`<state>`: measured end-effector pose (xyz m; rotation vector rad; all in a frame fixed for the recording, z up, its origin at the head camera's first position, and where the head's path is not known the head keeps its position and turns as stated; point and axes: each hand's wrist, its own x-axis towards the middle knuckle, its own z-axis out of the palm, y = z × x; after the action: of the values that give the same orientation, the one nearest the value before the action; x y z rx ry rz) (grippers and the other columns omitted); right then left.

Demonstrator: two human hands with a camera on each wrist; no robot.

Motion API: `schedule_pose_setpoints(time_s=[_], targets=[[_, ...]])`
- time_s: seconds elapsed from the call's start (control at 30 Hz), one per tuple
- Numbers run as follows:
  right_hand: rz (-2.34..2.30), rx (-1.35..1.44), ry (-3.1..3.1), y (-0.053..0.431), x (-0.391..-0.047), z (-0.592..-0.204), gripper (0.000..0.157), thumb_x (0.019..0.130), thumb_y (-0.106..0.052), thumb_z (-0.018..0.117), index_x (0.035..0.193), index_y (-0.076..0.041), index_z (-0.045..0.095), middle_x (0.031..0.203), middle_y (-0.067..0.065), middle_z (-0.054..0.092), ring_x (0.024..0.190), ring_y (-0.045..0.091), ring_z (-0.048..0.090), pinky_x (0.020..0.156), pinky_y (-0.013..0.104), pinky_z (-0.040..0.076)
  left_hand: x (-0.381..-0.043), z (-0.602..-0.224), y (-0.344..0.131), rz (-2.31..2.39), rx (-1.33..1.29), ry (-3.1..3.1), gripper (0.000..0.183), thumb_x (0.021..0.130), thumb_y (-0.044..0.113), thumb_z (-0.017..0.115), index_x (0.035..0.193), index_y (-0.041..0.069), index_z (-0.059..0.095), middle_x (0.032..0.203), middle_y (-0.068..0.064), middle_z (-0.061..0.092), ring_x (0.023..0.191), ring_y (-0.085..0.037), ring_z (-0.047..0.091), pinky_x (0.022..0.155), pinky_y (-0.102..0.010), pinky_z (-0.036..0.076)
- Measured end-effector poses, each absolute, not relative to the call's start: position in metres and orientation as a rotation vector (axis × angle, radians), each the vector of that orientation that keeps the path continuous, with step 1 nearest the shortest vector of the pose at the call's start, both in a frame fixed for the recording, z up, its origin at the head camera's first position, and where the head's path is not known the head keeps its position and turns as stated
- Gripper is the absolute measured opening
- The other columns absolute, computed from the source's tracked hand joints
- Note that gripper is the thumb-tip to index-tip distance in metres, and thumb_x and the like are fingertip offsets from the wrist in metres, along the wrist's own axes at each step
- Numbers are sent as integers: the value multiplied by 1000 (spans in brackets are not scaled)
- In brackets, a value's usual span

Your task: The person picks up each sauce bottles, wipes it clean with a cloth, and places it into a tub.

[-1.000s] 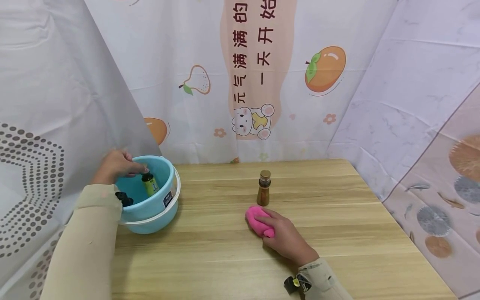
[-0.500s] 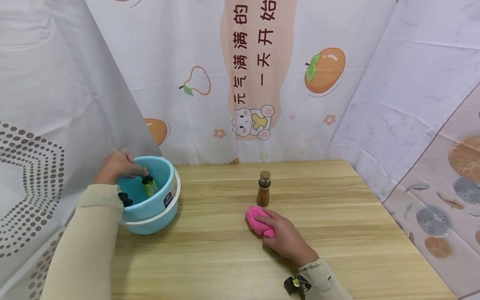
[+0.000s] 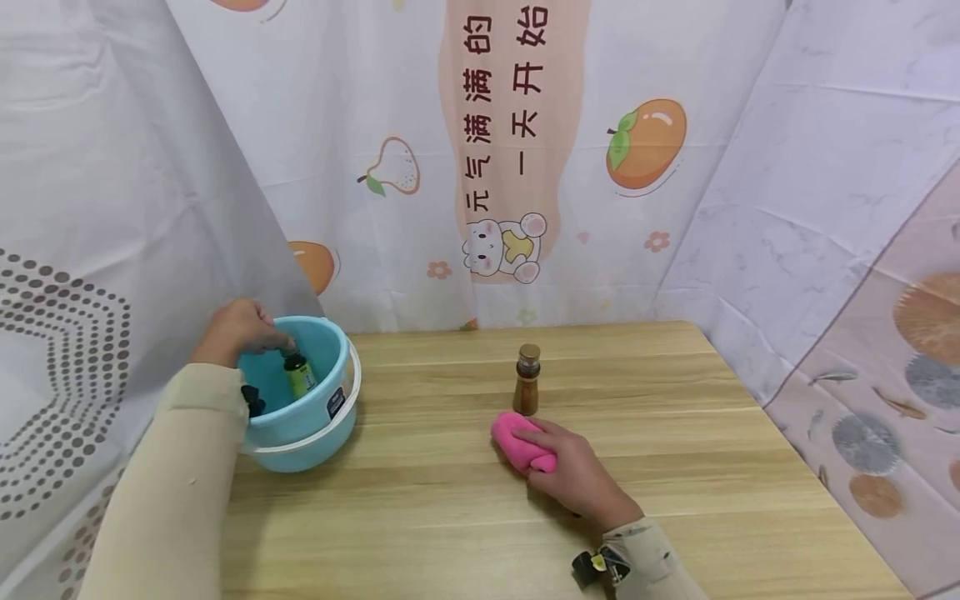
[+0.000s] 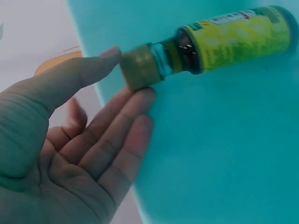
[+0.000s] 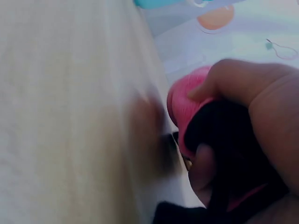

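Note:
In the head view my left hand (image 3: 242,327) reaches over the rim of a light-blue bucket (image 3: 296,427) at the left. Its thumb and fingertips pinch the gold cap of a small dark glass bottle (image 4: 238,39) with a yellow-green label. The bottle leans inside the bucket, and the left wrist view shows the cap between thumb and fingers. My right hand (image 3: 573,471) grips a bunched pink cloth (image 3: 517,442) low over the table. A black part also shows within that grip in the right wrist view. Just beyond the cloth stands a brown bottle (image 3: 527,387) with a gold-brown cap.
A wood-grain table (image 3: 420,492) lies under everything. Its far edge meets a white printed curtain (image 3: 375,242). More sheets hang at the left and right. The bucket's white handle (image 3: 341,425) hangs down around its outside.
My left hand keeps its pinch on the bottle's cap with barely any movement. The right hand and pink cloth have shifted slightly right. The whole head view has moved a little.

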<state>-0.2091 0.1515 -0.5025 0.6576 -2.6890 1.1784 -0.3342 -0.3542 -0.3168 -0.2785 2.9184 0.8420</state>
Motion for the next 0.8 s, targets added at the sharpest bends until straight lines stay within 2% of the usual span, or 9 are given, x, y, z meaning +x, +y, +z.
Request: schedule_pose_setpoints(time_s=[0.1, 0.2, 0.27, 0.33, 0.43, 0.53, 0.63, 0.7, 0.8], targets=[[1362, 602, -2687, 157, -209, -500, 65, 80, -6, 80, 136, -37, 68, 151, 2, 57, 122, 23, 61, 74, 22, 54, -333, -310, -351, 803, -287, 2901, 44, 84, 32, 86, 96, -2, 60, 95, -20, 63, 95, -39, 58, 70, -45, 59], [1606, 489, -2671, 164, -210, -495, 65, 81, -6, 81, 134, -43, 68, 152, -3, 56, 92, 18, 63, 63, 24, 56, -333, -300, -346, 750, -263, 2904, 46, 86, 33, 83, 102, -3, 61, 107, -25, 63, 101, -44, 58, 76, -53, 61], [1759, 402, -2632, 171, -211, -491, 67, 81, -6, 80, 134, -45, 67, 152, -5, 55, 75, 15, 59, 57, 26, 55, -332, -291, -340, 707, -215, 2926, 44, 88, 35, 81, 101, -4, 62, 108, -26, 64, 100, -44, 60, 79, -54, 61], [1898, 313, -2557, 177, -211, -487, 67, 81, -4, 79, 135, -43, 67, 144, 1, 60, 65, 14, 55, 55, 27, 55, -331, -281, -331, 664, -153, 2944, 42, 89, 36, 79, 96, -2, 64, 105, -25, 66, 99, -43, 61, 78, -52, 60], [2036, 203, -2396, 188, -212, -481, 66, 83, -4, 80, 139, -36, 66, 132, 11, 61, 70, 15, 56, 57, 28, 58, -330, -265, -307, 583, -44, 2975, 40, 88, 39, 79, 88, 1, 68, 95, -19, 68, 90, -37, 61, 69, -43, 57], [2078, 91, -2244, 196, -213, -479, 63, 86, -5, 80, 143, -28, 64, 121, 18, 58, 78, 16, 59, 61, 30, 61, -329, -254, -277, 522, 104, 3011, 36, 88, 41, 79, 89, 5, 74, 88, -11, 69, 84, -30, 59, 63, -35, 51], [2097, -44, -2120, 202, -215, -480, 63, 88, -6, 79, 145, -27, 62, 121, 17, 55, 83, 16, 64, 65, 30, 63, -328, -254, -244, 584, 260, 3033, 30, 90, 36, 79, 96, 6, 78, 91, -9, 72, 85, -27, 61, 67, -36, 52], [2107, -142, -2055, 205, -217, -481, 62, 90, -8, 79, 145, -29, 62, 122, 16, 55, 85, 15, 67, 67, 30, 64, -326, -259, -222, 646, 353, 3031, 27, 91, 33, 79, 102, 8, 78, 100, -8, 75, 92, -27, 64, 75, -38, 55], [2127, -260, -1979, 206, -221, -485, 61, 90, -10, 79, 144, -33, 62, 125, 13, 55, 85, 12, 67, 67, 27, 63, -323, -274, -188, 707, 456, 3032, 23, 93, 29, 77, 104, 9, 78, 105, -8, 76, 96, -27, 68, 82, -42, 57]])
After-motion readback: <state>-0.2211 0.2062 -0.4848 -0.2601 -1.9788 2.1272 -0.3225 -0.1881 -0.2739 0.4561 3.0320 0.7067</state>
